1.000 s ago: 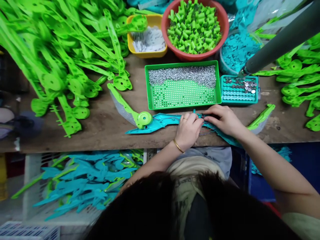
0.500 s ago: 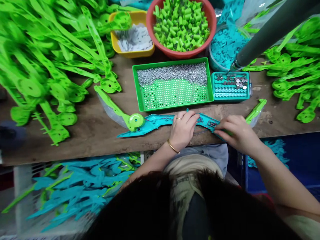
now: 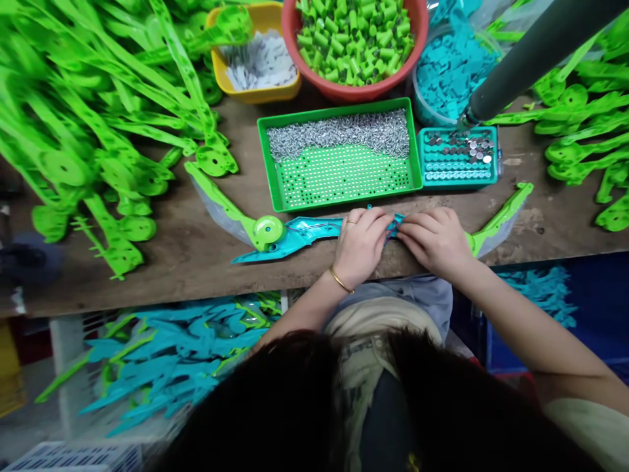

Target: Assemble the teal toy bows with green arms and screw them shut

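A blue plastic half-shell (image 3: pixel 314 229), shaped like a toy bow's handle, lies open side up along the bench in front of me. A green limb with a round hub (image 3: pixel 268 231) joins its left end, and a second green limb (image 3: pixel 504 213) extends beyond its right part. My left hand (image 3: pixel 362 239) is closed over the shell's middle, fingers curled across it. Close beside it, my right hand (image 3: pixel 435 239) pinches at thin dark wires (image 3: pixel 392 228) inside the shell. The fingertips hide part of the wires, and this hand covers the shell's right part.
Behind the shell stand a green tray (image 3: pixel 339 190) of screws and a blue box (image 3: pixel 459 180) with small metal discs. Farther back are a red bowl (image 3: pixel 289 49), a yellow bin (image 3: pixel 255 95) and a tub of blue pieces (image 3: pixel 455 72). Green parts (image 3: pixel 98 131) are heaped left. A dark pole (image 3: pixel 540 59) slants overhead.
My right hand has moved left along the shell, from its right end to beside my left hand. My left hand stays on the shell's middle. The whole view has shifted slightly.
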### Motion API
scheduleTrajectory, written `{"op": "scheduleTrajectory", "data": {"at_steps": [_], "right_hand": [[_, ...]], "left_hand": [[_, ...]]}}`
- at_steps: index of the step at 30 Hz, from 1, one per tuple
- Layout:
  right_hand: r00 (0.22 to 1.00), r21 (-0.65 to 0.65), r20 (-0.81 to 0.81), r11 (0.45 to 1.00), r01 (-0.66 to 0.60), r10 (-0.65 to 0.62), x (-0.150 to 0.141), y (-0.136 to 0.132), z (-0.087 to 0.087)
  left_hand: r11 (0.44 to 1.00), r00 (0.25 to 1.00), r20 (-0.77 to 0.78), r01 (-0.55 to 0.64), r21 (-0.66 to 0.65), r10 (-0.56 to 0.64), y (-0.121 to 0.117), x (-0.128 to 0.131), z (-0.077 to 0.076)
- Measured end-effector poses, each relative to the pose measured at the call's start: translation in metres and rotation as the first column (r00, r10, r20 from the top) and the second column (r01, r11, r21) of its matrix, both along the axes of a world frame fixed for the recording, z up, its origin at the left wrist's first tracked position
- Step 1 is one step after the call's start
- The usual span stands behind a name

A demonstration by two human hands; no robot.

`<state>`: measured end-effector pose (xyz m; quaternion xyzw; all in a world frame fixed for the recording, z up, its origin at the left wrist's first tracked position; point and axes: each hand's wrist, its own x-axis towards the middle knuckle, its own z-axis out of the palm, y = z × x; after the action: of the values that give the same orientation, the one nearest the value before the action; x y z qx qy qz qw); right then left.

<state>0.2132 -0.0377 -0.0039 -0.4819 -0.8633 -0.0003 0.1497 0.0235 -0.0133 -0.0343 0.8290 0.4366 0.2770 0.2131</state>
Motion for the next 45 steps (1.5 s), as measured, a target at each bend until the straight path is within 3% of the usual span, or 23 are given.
{"op": "scheduleTrajectory", "data": {"at_steps": [9, 21, 26, 29, 34, 39, 45], "right_hand": [[0.995, -0.067, 0.021, 0.993, 0.102, -0.1, -0.008, 0.003, -0.004], [0.991, -0.14, 0.023, 0.981, 0.136, -0.134, -0.012, 0.004, -0.002], [0.993, -0.278, -0.062, 0.958, 0.077, -0.098, -0.002, 0.004, 0.007], [0.977, -0.327, -0.138, 0.938, 0.112, -0.165, 0.007, 0.001, 0.01], [0.961, -0.269, -0.087, 0.936, 0.23, -0.261, 0.007, -0.005, 0.007], [0.972, -0.187, -0.093, 0.962, 0.197, -0.217, -0.003, -0.006, 0.001], [0.974, -0.186, -0.125, 0.969, 0.166, -0.19, -0.004, -0.006, -0.005]], "left_hand": [[0.993, 0.991, 0.074, 0.113, 0.023, -0.114, 0.0, -0.008, 0.004], [0.997, 0.998, 0.001, 0.07, 0.044, -0.07, -0.003, -0.004, 0.005], [1.0, 0.994, -0.109, 0.028, 0.005, -0.027, -0.002, 0.001, 0.009], [1.0, 0.985, -0.173, 0.027, -0.011, -0.028, -0.002, 0.004, 0.013], [0.998, 0.979, -0.197, 0.049, -0.044, -0.057, 0.0, 0.004, 0.016], [0.999, 0.982, -0.185, 0.038, 0.009, -0.036, -0.001, 0.006, 0.017], [1.0, 0.984, -0.18, 0.015, -0.003, -0.015, -0.001, 0.008, 0.018]]}}
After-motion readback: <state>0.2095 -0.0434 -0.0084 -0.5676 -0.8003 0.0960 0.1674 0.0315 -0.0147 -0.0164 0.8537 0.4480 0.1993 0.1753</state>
